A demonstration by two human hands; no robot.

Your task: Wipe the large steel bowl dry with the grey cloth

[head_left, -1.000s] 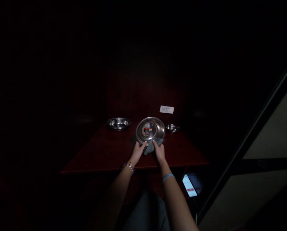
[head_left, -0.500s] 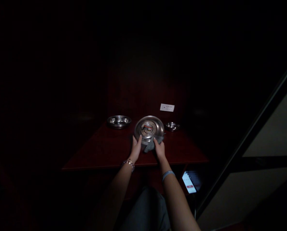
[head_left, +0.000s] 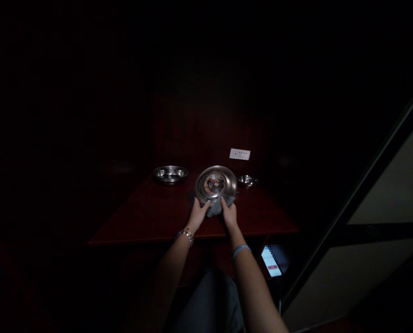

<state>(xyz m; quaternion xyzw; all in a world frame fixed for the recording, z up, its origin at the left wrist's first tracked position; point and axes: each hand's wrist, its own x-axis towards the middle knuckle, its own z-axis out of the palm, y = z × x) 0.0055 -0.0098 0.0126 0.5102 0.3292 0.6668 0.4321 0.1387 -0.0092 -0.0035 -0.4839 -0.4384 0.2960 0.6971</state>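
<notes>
A round steel plate (head_left: 231, 182) with a label at its middle is held up over the desk, tilted toward me. My left hand (head_left: 197, 215) grips its lower left rim, thumb on the near face. At the lower right rim, my right hand (head_left: 230, 215) pinches a grey cloth (head_left: 214, 209) against the plate. The fingers behind the plate are hidden. Behind it on the left rests a shiny steel dish (head_left: 170, 175), and a smaller steel bowl (head_left: 248, 181) sits on the right.
The dark red desk (head_left: 140, 222) ends in a front edge near my wrists. A white socket panel (head_left: 240, 154) is on the back wall. Below the desk's right end a lit phone (head_left: 271, 262) shows. A dark-framed panel (head_left: 383, 185) slants along the right.
The plate has turned slightly and shifted a little to the right. My left thumb has moved right along the lower rim, closer to the cloth.
</notes>
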